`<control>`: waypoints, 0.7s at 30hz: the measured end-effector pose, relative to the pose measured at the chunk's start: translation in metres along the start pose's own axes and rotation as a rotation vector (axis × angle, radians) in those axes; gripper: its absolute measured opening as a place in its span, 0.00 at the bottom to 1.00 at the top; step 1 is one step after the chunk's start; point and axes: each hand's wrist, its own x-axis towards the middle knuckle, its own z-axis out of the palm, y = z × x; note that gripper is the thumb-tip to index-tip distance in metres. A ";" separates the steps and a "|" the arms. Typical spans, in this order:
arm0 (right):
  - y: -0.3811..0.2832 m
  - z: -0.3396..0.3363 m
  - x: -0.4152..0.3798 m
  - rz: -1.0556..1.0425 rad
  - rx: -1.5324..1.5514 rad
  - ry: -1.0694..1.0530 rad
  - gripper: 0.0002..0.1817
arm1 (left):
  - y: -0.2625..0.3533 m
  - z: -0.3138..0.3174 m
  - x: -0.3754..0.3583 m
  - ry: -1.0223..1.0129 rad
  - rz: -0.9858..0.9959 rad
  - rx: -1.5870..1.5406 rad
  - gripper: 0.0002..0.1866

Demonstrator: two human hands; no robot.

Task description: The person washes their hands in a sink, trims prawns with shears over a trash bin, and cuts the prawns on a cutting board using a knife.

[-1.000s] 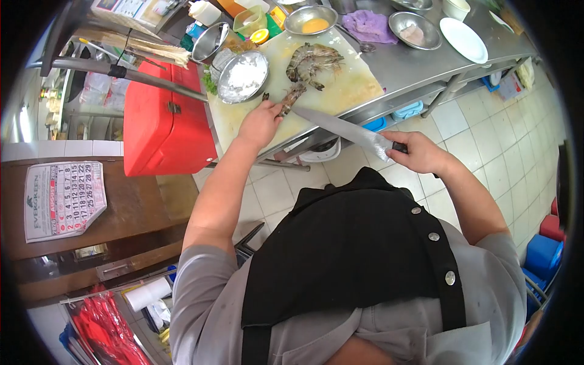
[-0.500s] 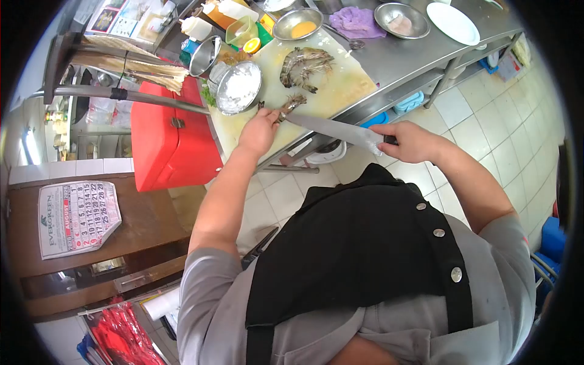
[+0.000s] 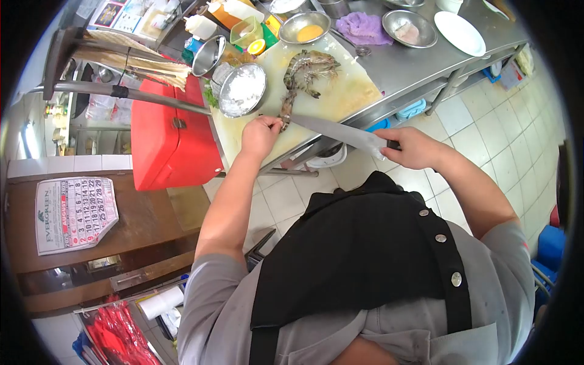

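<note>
My left hand (image 3: 261,137) is closed in a pinch at the near end of a prawn (image 3: 288,107) on the pale cutting board (image 3: 340,103). My right hand (image 3: 415,148) grips the dark handle of a large kitchen knife (image 3: 342,132). Its broad blade points left, the tip right beside the prawn; whether it touches is too small to tell. More whole prawns (image 3: 313,66) lie in a pile just beyond. A metal bowl of white powder (image 3: 243,89) stands on the board near my left hand.
Behind the board are a metal bowl with yellow liquid (image 3: 305,28), a cut citrus half (image 3: 257,47) and a purple cloth (image 3: 364,29). Farther right sit a bowl with a pale piece of flesh (image 3: 409,30) and a white oval plate (image 3: 460,34). A red cooler box (image 3: 167,143) stands left.
The held prawn has turned from slanting right to pointing away from me, near the pile. My left hand has shifted slightly. My right hand still holds the knife, its tip still beside the prawn.
</note>
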 end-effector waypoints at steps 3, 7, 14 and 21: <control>0.000 0.001 -0.006 0.068 -0.023 -0.054 0.27 | -0.003 0.006 -0.017 0.018 0.065 -0.008 0.09; 0.007 0.008 -0.001 0.040 -0.007 0.005 0.27 | -0.001 0.016 -0.025 0.130 0.125 -0.069 0.09; 0.004 0.000 0.015 0.011 -0.024 0.060 0.26 | 0.022 0.015 0.001 0.118 0.033 0.147 0.09; -0.011 -0.026 0.018 0.028 -0.075 -0.052 0.26 | 0.008 0.025 0.002 0.163 0.075 0.091 0.09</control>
